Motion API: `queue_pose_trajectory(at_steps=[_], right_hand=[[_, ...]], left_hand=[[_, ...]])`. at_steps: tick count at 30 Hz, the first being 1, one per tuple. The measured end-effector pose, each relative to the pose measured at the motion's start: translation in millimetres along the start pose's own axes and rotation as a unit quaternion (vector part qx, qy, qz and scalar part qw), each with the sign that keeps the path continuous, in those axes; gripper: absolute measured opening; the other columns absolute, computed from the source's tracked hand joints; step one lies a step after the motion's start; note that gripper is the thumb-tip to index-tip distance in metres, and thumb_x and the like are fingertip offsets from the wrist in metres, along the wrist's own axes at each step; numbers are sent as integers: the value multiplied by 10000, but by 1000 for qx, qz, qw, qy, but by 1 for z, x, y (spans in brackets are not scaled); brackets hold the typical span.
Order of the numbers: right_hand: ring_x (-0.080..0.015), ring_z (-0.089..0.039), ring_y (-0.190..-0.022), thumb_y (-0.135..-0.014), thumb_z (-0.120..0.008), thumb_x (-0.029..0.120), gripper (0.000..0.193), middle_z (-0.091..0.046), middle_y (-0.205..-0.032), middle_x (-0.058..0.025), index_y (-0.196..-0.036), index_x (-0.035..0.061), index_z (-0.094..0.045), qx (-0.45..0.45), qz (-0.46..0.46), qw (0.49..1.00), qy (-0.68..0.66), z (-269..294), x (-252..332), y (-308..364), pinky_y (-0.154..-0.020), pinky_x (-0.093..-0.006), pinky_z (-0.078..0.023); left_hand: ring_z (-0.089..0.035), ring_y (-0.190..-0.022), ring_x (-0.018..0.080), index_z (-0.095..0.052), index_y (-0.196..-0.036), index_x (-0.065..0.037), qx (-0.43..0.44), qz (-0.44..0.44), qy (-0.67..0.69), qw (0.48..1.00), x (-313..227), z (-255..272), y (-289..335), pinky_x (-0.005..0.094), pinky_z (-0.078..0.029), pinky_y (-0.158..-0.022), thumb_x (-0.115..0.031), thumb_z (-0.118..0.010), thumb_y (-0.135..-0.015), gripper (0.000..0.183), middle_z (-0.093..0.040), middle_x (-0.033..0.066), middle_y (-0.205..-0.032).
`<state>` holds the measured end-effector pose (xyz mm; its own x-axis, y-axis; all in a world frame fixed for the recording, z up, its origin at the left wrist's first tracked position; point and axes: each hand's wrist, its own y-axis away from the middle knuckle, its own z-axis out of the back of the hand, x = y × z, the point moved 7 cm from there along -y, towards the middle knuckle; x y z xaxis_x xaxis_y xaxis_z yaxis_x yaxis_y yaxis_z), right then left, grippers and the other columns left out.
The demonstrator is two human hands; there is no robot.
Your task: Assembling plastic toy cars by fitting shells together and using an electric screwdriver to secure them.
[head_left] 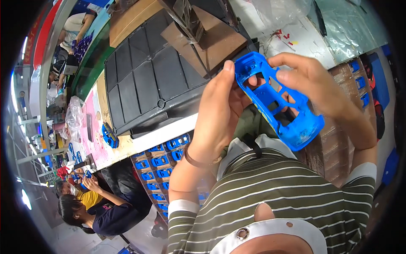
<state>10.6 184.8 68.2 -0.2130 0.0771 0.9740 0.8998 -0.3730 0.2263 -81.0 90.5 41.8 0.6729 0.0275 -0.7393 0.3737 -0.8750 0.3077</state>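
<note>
The left grip (218, 108) is clasping one side of a blue car-shaped shell (306, 129), while the right grip (311, 78) is grasping the opposite side, thumb and forefinger touching its frame. The shell is being held raised in front of the striped shirt (270, 182), by the desk's (169, 132) near edge. A black crate (137, 78) is resting along that edge, bearing a brown board (224, 40). Left of the crate, a smaller-looking blue piece (109, 135) is lying near the same edge.
</note>
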Motion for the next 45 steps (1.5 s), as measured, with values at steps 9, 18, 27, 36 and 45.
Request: queue_pose_trajectory(at_steps=[9,18,27,36,45], right_hand=[[-116,-592,-618,-805,-573,304,386,-628,-771,-91,-964,-45,-612,36,-19,999,20,35,22,-49,-537,-230,-485],[-101,-570,-539,-783,-576,316,378,-608,-693,-80,-894,-43,-616,33,-110,988,105,27,43,-56,-455,-210,-454],[-88,-578,-575,-798,-544,284,361,-631,-733,-89,-901,-54,-621,21,-62,997,38,24,46,-54,-508,-202,-463],[-77,-555,-574,-802,-518,277,345,-617,-693,-64,-866,-42,-632,26,-52,997,59,17,52,-52,-512,-192,-433],[-65,-538,-554,-806,-526,286,346,-602,-665,-54,-863,-38,-631,-10,-61,997,50,20,51,-47,-498,-197,-425]], left_hand=[[-580,-936,219,-515,-1047,33,-13,40,108,993,-16,-5,-21,317,-487,-821,-332,-391,-955,397,-586,106,-921],[-559,-971,235,-536,-1002,19,-41,44,160,985,-17,-1,-22,335,-448,-876,-373,-421,-939,413,-595,96,-888],[-560,-949,216,-539,-986,15,-25,30,154,987,-22,-5,-25,333,-444,-881,-375,-420,-939,410,-590,88,-887],[-567,-913,194,-549,-962,7,-26,22,145,989,-26,-4,-22,323,-448,-852,-382,-407,-943,415,-594,88,-894],[-577,-905,197,-556,-973,20,-19,32,168,985,-25,-2,-25,313,-451,-853,-365,-434,-936,405,-608,102,-909]])
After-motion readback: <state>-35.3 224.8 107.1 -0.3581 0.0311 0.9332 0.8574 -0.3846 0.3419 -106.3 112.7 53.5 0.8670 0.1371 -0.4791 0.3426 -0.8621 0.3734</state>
